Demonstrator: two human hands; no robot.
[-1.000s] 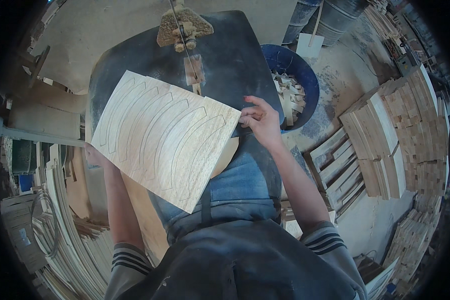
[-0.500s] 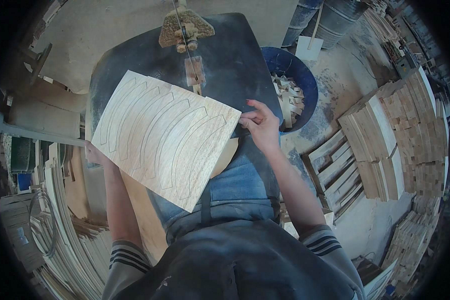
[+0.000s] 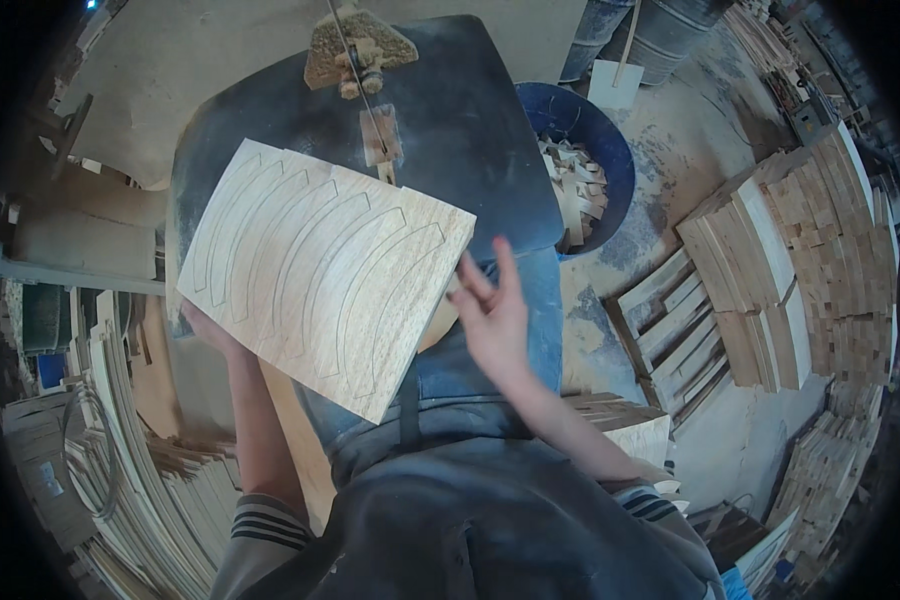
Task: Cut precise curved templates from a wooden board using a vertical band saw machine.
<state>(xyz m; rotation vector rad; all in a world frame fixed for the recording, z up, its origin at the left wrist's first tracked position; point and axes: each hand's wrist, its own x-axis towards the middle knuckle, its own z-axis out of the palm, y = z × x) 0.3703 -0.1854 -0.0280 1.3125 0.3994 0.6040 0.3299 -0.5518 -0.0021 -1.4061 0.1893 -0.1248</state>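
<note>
The pencil-marked board (image 3: 315,270) overhangs the near side of the black table (image 3: 460,110), probably propped there for support, right hand (image 3: 493,325) loosely spread at its right edge, left hand (image 3: 210,330) partly hidden, grip unclear

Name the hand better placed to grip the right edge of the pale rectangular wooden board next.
Likely the right hand, open beside that edge; the left hand sits partly hidden at the left corner of the board.
</note>
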